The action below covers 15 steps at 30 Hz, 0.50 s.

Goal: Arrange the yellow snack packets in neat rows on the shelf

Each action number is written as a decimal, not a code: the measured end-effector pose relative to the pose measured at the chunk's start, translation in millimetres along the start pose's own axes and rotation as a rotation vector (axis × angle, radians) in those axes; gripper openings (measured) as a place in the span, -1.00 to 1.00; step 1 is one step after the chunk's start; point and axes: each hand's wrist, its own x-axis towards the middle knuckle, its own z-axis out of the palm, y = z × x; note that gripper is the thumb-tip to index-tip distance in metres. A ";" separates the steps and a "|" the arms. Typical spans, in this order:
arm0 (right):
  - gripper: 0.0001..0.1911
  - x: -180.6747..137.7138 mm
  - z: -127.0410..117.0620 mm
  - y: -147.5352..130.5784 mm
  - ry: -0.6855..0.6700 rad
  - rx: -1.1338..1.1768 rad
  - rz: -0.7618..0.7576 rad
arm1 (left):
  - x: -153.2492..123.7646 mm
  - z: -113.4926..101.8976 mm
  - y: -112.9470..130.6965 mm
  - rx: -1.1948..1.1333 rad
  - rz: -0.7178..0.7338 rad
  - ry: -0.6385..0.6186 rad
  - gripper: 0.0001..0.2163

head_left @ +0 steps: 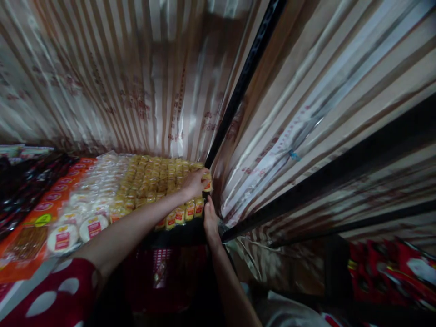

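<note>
My left hand [196, 181] reaches across a shelf stacked with yellow snack packets [153, 181] and is closed on one small yellow packet [207, 182] at the row's right end, by a black upright post [238, 95]. My right hand [210, 220] rises from below with its fingers together against the shelf's front edge [180, 234], just under the left hand; I cannot see anything in it. A red sleeve with white dots [51, 290] covers my left upper arm.
White round packets with red labels [85, 213] and orange packets [30, 227] lie left of the yellow ones. Striped shiny sheeting [136, 77] hangs behind and to the right. Red packets [391, 268] fill the lower right. A red crate [163, 272] sits under the shelf.
</note>
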 end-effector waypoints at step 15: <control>-0.27 45.9 4.4 29.1 0.065 0.102 -0.033 | 47.2 51.9 -19.7 0.380 0.061 -0.265 -0.76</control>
